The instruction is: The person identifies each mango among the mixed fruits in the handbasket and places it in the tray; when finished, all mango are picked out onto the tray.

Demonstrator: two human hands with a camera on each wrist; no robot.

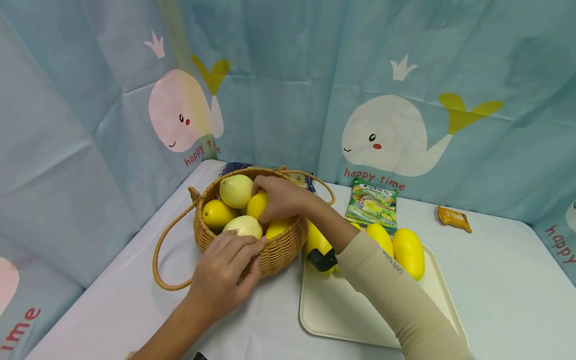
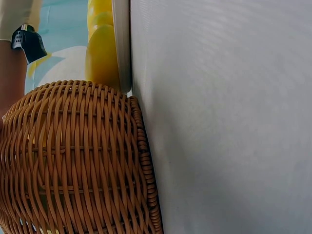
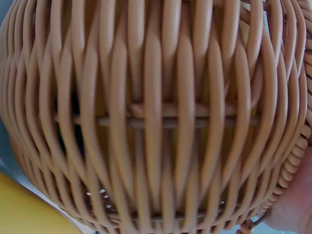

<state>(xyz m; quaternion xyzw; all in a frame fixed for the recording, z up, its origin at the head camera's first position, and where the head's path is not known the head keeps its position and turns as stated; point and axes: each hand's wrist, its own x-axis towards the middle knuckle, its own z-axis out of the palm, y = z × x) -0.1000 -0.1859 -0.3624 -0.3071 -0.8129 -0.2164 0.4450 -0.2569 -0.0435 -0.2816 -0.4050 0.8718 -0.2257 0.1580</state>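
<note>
A round wicker basket holds several fruits, some yellow, some pale green. Reaching over its far right side, my right hand grips a yellow mango among them; part of the fruit is hidden by the fingers. At the near rim, my left hand holds the basket, its fingers over the edge beside a pale green fruit and its thumb against the outside. Another pale green fruit and a yellow one lie at the left inside. Both wrist views are mostly filled by the basket's weave.
Right of the basket, a cream tray bears several yellow mangoes, partly behind my right sleeve. A green candy bag and a small orange packet lie farther back. Dark blue packaging shows behind the basket, before the whale-print cloth.
</note>
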